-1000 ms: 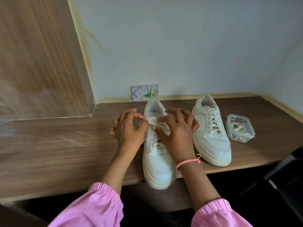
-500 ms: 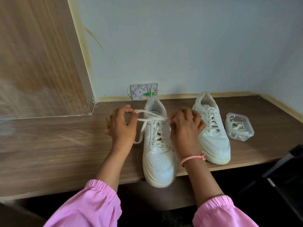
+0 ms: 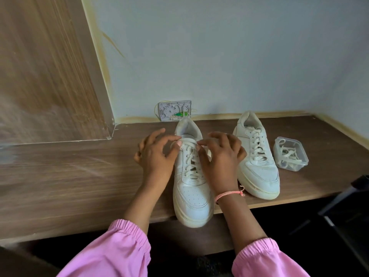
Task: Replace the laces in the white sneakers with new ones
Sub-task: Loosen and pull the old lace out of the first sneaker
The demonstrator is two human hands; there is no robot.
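Hands flank near sneaker [image 3: 192, 188]: left hand [image 3: 154, 156], right hand [image 3: 220, 158] each pinch lace [image 3: 189, 145] at top eyelets, loosening for removal.

- I see my left hand [image 3: 154, 154] and right hand [image 3: 220, 156] pinching the white lace [image 3: 189, 145] atop the near white leather sneaker [image 3: 192, 188].
- A second white sneaker [image 3: 257, 162] stands beside a clear plastic tub of laces [image 3: 291, 153] on the brown wooden shelf [image 3: 69, 182].

Lace ends [image 3: 207, 151] (behind right hand [image 3: 220, 161])
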